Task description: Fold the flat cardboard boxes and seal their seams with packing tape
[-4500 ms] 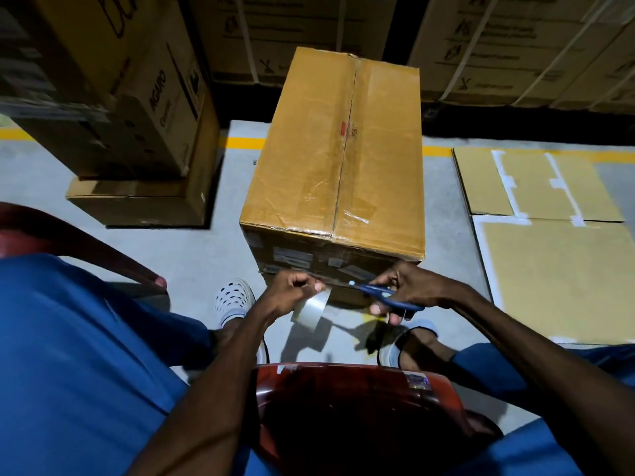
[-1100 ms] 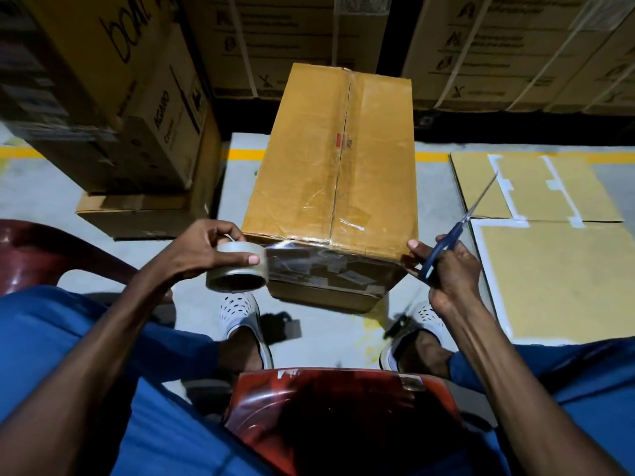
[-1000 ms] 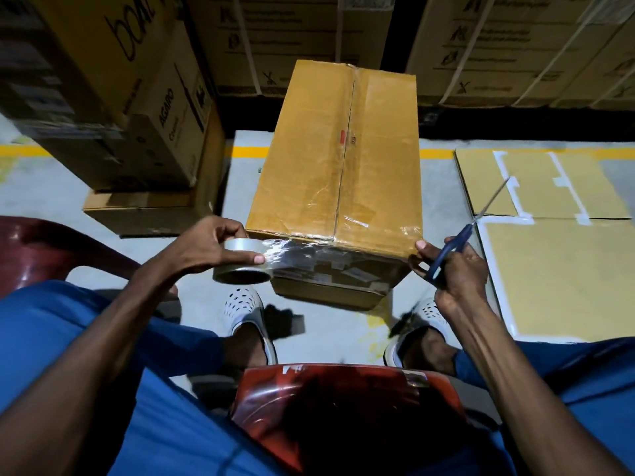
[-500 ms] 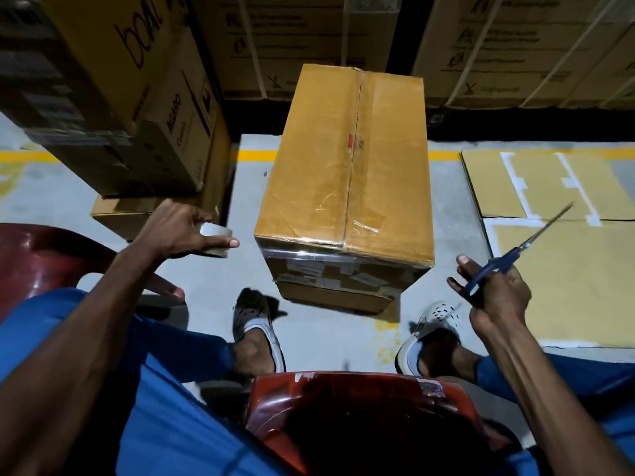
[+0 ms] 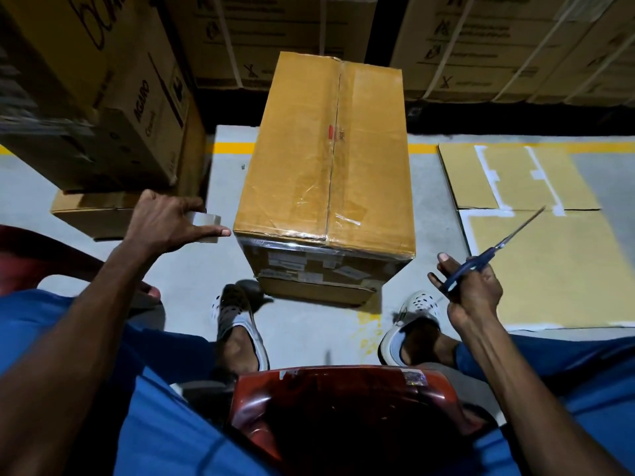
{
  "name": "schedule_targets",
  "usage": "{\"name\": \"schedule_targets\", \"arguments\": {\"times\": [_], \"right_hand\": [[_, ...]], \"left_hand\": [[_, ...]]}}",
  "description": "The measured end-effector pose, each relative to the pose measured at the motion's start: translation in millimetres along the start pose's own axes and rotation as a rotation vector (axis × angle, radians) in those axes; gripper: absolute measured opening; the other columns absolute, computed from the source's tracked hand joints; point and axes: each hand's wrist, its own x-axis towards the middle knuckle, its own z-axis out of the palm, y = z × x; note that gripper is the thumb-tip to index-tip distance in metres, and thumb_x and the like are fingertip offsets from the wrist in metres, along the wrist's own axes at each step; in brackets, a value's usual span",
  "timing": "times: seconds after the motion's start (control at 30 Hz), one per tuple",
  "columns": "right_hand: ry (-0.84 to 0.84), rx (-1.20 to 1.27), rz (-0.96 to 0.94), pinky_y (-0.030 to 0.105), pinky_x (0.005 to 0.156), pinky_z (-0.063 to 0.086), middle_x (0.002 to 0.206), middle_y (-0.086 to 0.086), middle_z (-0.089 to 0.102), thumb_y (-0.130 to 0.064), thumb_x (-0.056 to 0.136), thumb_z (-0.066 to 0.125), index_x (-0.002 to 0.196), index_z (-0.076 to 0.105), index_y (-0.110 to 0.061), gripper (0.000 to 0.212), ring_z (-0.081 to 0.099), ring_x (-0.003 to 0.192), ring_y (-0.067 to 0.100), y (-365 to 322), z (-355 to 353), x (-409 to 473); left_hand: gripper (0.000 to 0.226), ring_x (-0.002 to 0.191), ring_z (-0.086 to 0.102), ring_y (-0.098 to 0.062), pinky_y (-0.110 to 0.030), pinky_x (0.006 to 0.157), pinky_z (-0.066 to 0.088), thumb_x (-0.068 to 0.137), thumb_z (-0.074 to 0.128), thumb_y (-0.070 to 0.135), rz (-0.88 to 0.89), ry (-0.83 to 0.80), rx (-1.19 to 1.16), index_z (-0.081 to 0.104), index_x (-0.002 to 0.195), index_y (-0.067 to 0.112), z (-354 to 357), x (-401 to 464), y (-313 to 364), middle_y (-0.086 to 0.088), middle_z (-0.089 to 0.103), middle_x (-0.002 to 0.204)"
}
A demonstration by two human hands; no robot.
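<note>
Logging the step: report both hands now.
Left hand: grips the tape roll.
Right hand: holds the scissors.

Grey floor [image 5: 192, 276] carries the taped box [image 5: 326, 159] dead centre. Flat cardboard sheets [image 5: 549, 262] lie right; stacked cartons [image 5: 113, 214] left.

L hand [image 5: 165, 221] grips tape roll [image 5: 206, 228] (beside box [image 5: 326, 159]).

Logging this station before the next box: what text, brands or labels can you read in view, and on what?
"AGARO": side of the stacked carton at left.
"bo…", large script cut off by the frame: carton above it.
Print and symbols on the strapped cartons behind: too blurred.
Stickers on the taped box: too small.
</note>
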Motion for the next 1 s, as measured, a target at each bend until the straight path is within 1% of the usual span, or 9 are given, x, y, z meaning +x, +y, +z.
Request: {"name": "schedule_targets", "arguments": {"times": [0.07, 0.23, 0.47, 0.57, 0.67, 0.73, 0.83, 0.93, 1.0], "right_hand": [[0.014, 0.000, 0.002, 0.045, 0.073, 0.062, 0.079, 0.006, 0.064, 0.008, 0.076, 0.079, 0.092, 0.054, -0.018, 0.040, 0.071, 0.075, 0.022, 2.6, -1.6, 1.3], [0.051, -0.017, 0.009, 0.049, 0.077, 0.062, 0.074, 0.002, 0.066, 0.008, 0.077, 0.079, 0.105, 0.053, -0.015, 0.045, 0.073, 0.078, 0.023, 12.7, -3.3, 7.5], [0.058, -0.048, 0.027, 0.051, 0.080, 0.061, 0.083, 0.006, 0.069, 0.006, 0.076, 0.080, 0.108, 0.056, -0.014, 0.045, 0.074, 0.076, 0.020, 20.2, 4.8, 20.8], [0.055, -0.078, 0.054, 0.049, 0.077, 0.061, 0.085, 0.008, 0.071, 0.004, 0.077, 0.081, 0.098, 0.058, -0.017, 0.038, 0.073, 0.083, 0.024, 25.5, 12.1, 26.5], [0.015, -0.074, 0.119, 0.050, 0.080, 0.060, 0.086, 0.009, 0.073, 0.002, 0.082, 0.077, 0.093, 0.056, -0.018, 0.031, 0.071, 0.081, 0.022, 32.9, 19.8, 31.1], [-0.015, -0.070, 0.196, 0.050, 0.078, 0.059, 0.083, 0.007, 0.074, 0.002, 0.088, 0.070, 0.096, 0.058, -0.018, 0.025, 0.072, 0.080, 0.020, 36.3, 22.9, 35.6], [-0.107, -0.130, 0.281, 0.050, 0.076, 0.061, 0.079, 0.003, 0.077, 0.001, 0.095, 0.062, 0.103, 0.061, -0.018, 0.021, 0.073, 0.082, 0.018, 30.4, 25.0, 43.5], [-0.134, -0.264, 0.207, 0.048, 0.071, 0.062, 0.085, 0.006, 0.074, 0.002, 0.091, 0.067, 0.097, 0.062, -0.013, 0.017, 0.073, 0.084, 0.019, 22.7, 26.7, 47.5], [-0.119, -0.374, 0.127, 0.044, 0.063, 0.062, 0.086, 0.007, 0.067, -0.010, 0.084, 0.080, 0.091, 0.062, -0.012, 0.020, 0.067, 0.080, 0.019, 21.7, 26.7, 45.4]], "left_hand": [[0.110, 0.080, 0.061, -0.030, -0.038, 0.079, 0.032, 0.053, 0.026, 0.104, -0.002, 0.025, 0.010, 0.074, 0.109, 0.021, 3.3, 0.2, 2.0, -0.013, 0.073, 0.080], [0.104, 0.083, 0.062, -0.032, -0.039, 0.082, 0.031, 0.054, 0.028, 0.099, -0.021, 0.017, 0.003, 0.072, 0.109, 0.023, 8.5, 2.4, 7.1, -0.015, 0.073, 0.084], [0.090, 0.063, 0.054, -0.028, -0.037, 0.069, 0.025, 0.063, 0.029, 0.093, 0.047, 0.029, 0.054, 0.068, 0.122, 0.038, 10.5, 8.5, 8.1, -0.015, 0.066, 0.062], [0.086, 0.056, 0.050, -0.025, -0.036, 0.065, 0.023, 0.066, 0.027, 0.093, 0.094, 0.019, 0.119, 0.064, 0.127, 0.044, 14.4, 14.2, 4.5, -0.015, 0.064, 0.059], [0.073, 0.052, 0.041, -0.021, -0.036, 0.063, 0.021, 0.071, 0.047, 0.088, 0.134, 0.026, 0.110, 0.066, 0.126, 0.043, 13.1, 16.6, 6.0, -0.015, 0.065, 0.059], [0.062, 0.052, 0.031, -0.016, -0.035, 0.063, 0.020, 0.073, 0.058, 0.074, 0.160, 0.031, 0.091, 0.067, 0.125, 0.041, 12.1, 17.1, 9.0, -0.016, 0.066, 0.062], [0.060, 0.055, 0.028, -0.014, -0.035, 0.062, 0.018, 0.073, 0.058, 0.066, 0.185, 0.024, 0.079, 0.066, 0.126, 0.040, 12.0, 18.1, 12.1, -0.016, 0.070, 0.069], [0.059, 0.056, 0.033, -0.016, -0.035, 0.061, 0.018, 0.072, 0.060, 0.066, 0.180, -0.001, 0.079, 0.068, 0.124, 0.040, 9.9, 20.2, 12.8, -0.016, 0.071, 0.071], [0.058, 0.054, 0.040, -0.018, -0.034, 0.060, 0.016, 0.071, 0.061, 0.068, 0.173, 0.001, 0.082, 0.069, 0.121, 0.040, 7.6, 20.4, 13.2, -0.014, 0.072, 0.070]]}}
